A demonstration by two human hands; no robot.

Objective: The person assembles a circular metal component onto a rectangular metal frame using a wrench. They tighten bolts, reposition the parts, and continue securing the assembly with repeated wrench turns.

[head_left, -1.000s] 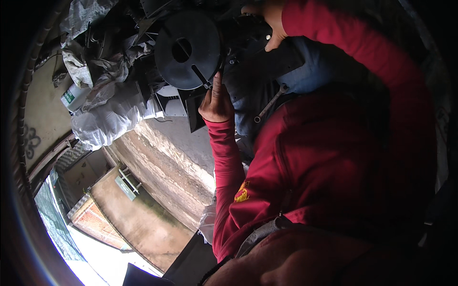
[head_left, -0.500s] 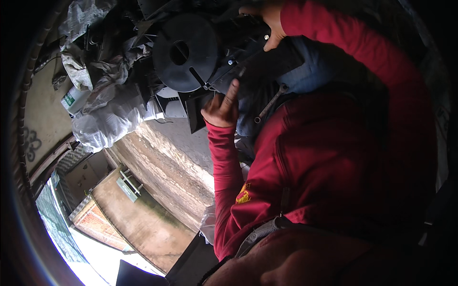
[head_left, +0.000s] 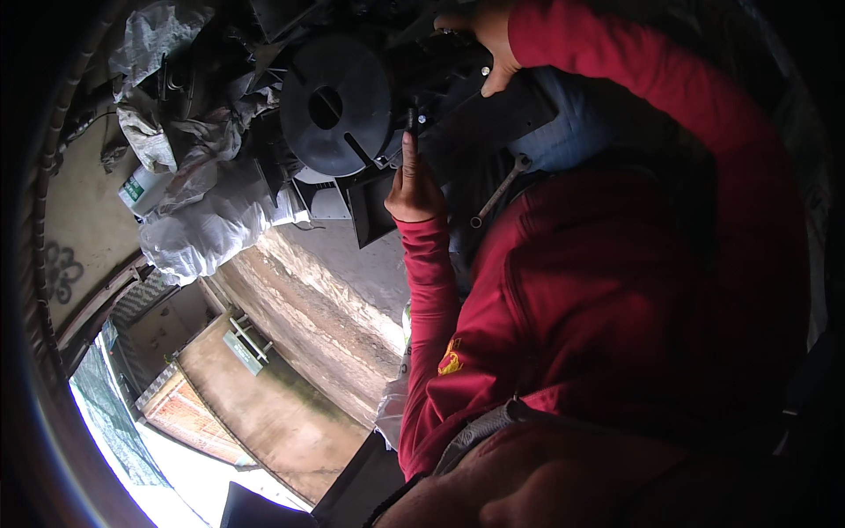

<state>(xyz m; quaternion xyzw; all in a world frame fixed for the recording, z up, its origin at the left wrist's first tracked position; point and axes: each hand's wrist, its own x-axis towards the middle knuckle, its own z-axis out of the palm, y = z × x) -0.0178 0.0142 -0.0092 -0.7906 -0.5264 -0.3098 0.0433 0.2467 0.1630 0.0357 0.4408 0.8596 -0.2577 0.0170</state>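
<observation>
A black round metal disc (head_left: 337, 145) with a central hole and a slot stands within a dark assembly at the top. My left hand (head_left: 414, 192) is just right of its lower edge, index finger stretched up and other fingers curled. At that fingertip is a short dark rod (head_left: 412, 119), seemingly pinched; the thumb is mostly hidden. Farther right, my right hand (head_left: 495, 44) grips a black metal part (head_left: 440, 57), its fingertips lost in shadow. A shiny bolt head (head_left: 422, 119) shows between the hands. One combination wrench (head_left: 500, 192) lies against my jeans.
Crumpled clear plastic (head_left: 207, 233) and a white bottle with a green label (head_left: 141, 189) sit left of the assembly. A black angled bracket (head_left: 374, 211) juts below the disc. Beyond are a rough concrete ledge (head_left: 308, 299) and a bench (head_left: 245, 348).
My left hand has moved a little left and turned more upright, bringing its fingertip to the disc's right edge. My right hand stays on the black part. The view has shifted slightly.
</observation>
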